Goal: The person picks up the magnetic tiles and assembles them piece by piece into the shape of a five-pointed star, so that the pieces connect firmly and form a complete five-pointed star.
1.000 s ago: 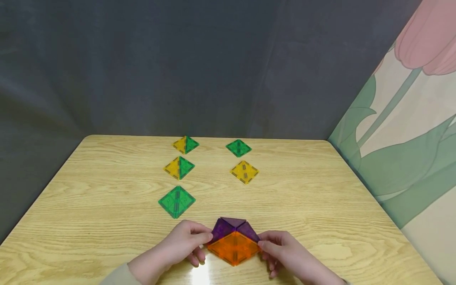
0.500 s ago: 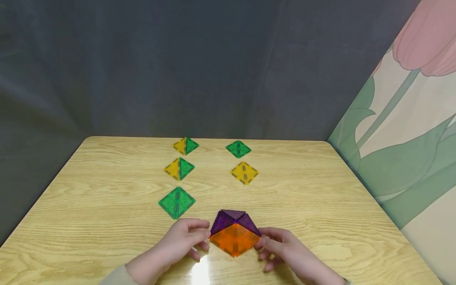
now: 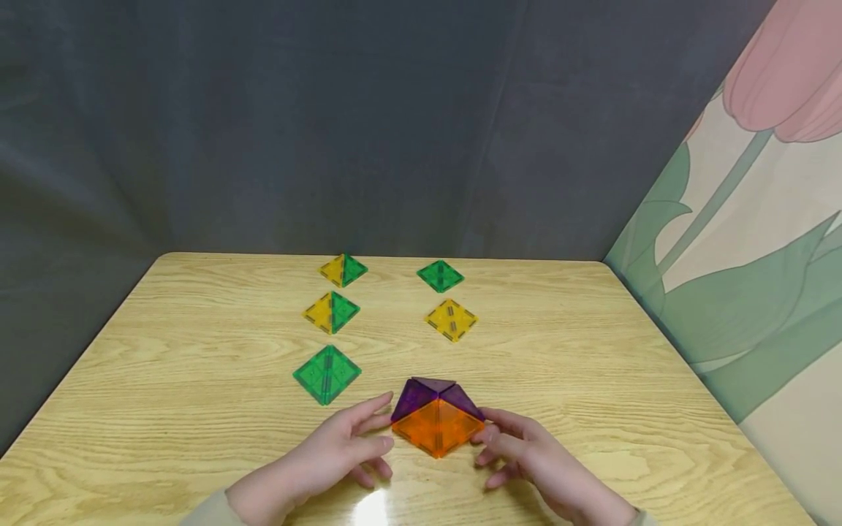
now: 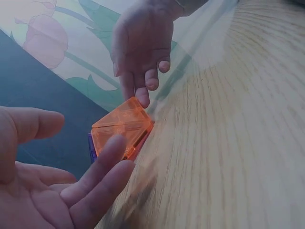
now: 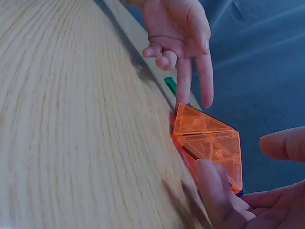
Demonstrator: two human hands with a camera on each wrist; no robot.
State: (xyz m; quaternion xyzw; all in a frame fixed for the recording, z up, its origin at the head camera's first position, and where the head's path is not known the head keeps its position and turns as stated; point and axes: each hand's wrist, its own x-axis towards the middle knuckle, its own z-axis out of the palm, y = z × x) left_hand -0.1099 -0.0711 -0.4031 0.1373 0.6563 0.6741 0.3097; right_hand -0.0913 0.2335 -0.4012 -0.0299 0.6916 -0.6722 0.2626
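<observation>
Filling the top of the head pic, a big dark sheet [image 3: 329, 124] is at the back. Next is the wood table [image 3: 592, 358], which takes up most of the bottom half. Up the R side is a wall [image 3: 737, 314] w/ a pink flower & green leaves on it. Then come 2 hands, both low in the pic. The L hand [image 3: 335, 451], a bit L of the middle, has its fingers straight & spread apart, w/ nothing held. The R hand [image 3: 522, 453], R of the middle, has loose fingers, not wrapped round or pinching anything. A pale sleeve [image 3: 213, 510] shows at the bottom L. Btwn the hands, at the bottom middle, sits the orange & purple shape [image 3: 437, 427]: orange in front, purple behind, pointy at the sides. L fingers are right by its L corner, R fingers right by its R corner; hard to tell how much they touch. Flat diamonds lie farther up. The biggest, a green one [image 3: 327, 374], is L of the middle, just up from the L hand. Above it is a half yellow, half green one [image 3: 331, 313]; a yellow one [image 3: 451, 320] is across from that, near the middle. Smallest, by the table's back edge: a yellow-green one [image 3: 343, 269] on the L & another green one [image 3: 441, 276] on the R.
</observation>
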